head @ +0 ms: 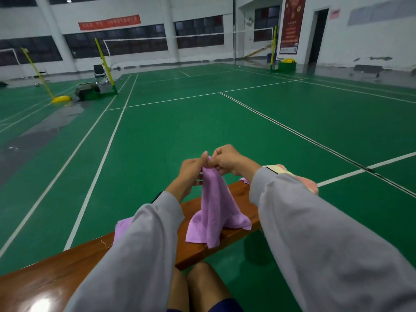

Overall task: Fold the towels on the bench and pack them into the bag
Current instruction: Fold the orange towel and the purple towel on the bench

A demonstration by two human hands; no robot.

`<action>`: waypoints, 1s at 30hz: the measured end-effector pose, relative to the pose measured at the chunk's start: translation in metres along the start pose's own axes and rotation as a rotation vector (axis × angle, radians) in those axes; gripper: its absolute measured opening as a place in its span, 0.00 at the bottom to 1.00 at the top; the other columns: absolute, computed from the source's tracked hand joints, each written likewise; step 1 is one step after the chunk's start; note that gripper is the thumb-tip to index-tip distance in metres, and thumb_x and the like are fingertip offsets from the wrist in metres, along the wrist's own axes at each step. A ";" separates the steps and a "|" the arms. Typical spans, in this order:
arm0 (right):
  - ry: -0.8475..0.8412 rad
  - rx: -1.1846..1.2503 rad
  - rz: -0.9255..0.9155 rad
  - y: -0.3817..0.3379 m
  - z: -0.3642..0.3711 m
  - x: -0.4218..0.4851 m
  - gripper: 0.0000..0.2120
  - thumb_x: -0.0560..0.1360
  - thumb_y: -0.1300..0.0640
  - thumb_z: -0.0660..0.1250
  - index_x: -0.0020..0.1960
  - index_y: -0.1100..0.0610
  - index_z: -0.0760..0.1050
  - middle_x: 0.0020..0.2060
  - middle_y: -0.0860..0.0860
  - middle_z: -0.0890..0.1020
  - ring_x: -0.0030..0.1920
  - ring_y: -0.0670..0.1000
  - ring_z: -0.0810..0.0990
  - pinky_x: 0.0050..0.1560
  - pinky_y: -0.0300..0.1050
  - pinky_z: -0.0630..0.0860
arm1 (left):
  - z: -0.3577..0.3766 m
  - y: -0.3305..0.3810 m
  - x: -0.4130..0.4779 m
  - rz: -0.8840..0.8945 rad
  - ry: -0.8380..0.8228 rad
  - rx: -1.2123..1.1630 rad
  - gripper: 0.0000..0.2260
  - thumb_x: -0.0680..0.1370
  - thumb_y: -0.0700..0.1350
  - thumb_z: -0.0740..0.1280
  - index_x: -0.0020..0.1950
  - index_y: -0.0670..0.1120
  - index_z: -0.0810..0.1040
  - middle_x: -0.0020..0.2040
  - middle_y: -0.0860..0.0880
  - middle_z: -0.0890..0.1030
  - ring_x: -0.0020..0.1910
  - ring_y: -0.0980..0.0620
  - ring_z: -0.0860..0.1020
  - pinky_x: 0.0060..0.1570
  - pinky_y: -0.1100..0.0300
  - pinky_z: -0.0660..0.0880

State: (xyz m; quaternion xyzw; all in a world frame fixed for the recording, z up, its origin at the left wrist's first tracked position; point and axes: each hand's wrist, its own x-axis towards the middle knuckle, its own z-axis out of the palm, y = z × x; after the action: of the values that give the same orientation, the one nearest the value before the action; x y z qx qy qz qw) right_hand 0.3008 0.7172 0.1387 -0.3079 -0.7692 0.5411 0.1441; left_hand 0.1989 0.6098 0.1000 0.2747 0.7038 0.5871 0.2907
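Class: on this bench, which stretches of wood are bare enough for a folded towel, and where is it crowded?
Bare: the bench left of the second towel behind the left sleeve; a strip between the held towel and the right sleeve. Crowded: the middle, where left hand and right hand pinch that draped towel.

Green court floor (202, 131) with white lines runs to white walls (371, 46) with dark windows (117, 41), a red banner (109, 22), yellow net posts (102, 57) and a black chair (99, 72).
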 end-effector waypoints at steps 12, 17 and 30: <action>0.077 0.172 0.188 0.029 0.003 0.008 0.13 0.82 0.56 0.67 0.58 0.65 0.73 0.45 0.61 0.83 0.36 0.57 0.84 0.37 0.49 0.84 | -0.019 -0.002 0.006 0.114 0.218 -0.098 0.13 0.84 0.49 0.65 0.44 0.42 0.79 0.39 0.44 0.76 0.39 0.50 0.74 0.42 0.51 0.78; -0.179 -0.374 0.116 0.089 0.025 0.037 0.28 0.72 0.55 0.73 0.69 0.55 0.69 0.64 0.53 0.76 0.64 0.57 0.76 0.64 0.55 0.76 | -0.006 0.024 0.001 0.302 0.150 -0.058 0.16 0.84 0.50 0.64 0.39 0.45 0.73 0.32 0.49 0.69 0.34 0.52 0.67 0.37 0.55 0.69; 0.038 0.551 -0.090 -0.005 0.010 0.018 0.19 0.83 0.53 0.64 0.35 0.60 0.77 0.28 0.52 0.81 0.28 0.50 0.80 0.38 0.47 0.81 | -0.050 -0.005 0.007 0.186 0.012 0.291 0.23 0.80 0.63 0.66 0.45 0.43 0.80 0.41 0.47 0.82 0.37 0.51 0.77 0.38 0.59 0.77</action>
State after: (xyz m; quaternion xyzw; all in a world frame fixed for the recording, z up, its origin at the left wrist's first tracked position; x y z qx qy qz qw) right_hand 0.2798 0.7202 0.1380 -0.2327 -0.6030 0.7171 0.2608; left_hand 0.1573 0.5811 0.1013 0.3743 0.7546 0.5051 0.1879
